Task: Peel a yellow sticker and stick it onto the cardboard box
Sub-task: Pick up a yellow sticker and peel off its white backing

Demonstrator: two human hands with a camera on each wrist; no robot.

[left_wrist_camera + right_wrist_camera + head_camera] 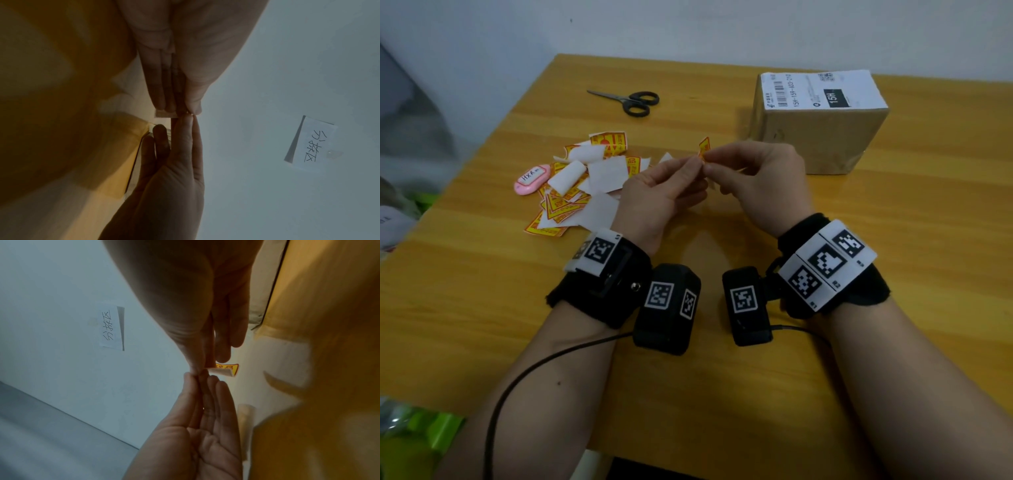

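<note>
Pinching a small yellow sticker (704, 148) between thumb and fingertips, the left hand (659, 197) and right hand (760, 178) meet above the middle of the wooden table (722, 377), both closed on the same scrap. The right-wrist view shows a pale flap curling off the printed face, apparently the backing starting to lift, though the dim picture leaves this uncertain. From here the sticker could tear or fold onto its own glue if the two pinches pull unevenly. To the left lies a heap of spent backings and stickers (582, 181) beside a pink tag (531, 179), with scissors (630, 100) further back. The cardboard box (822, 123) stands just beyond the right hand, near the table's far edge, the tabletop between them open.
</note>
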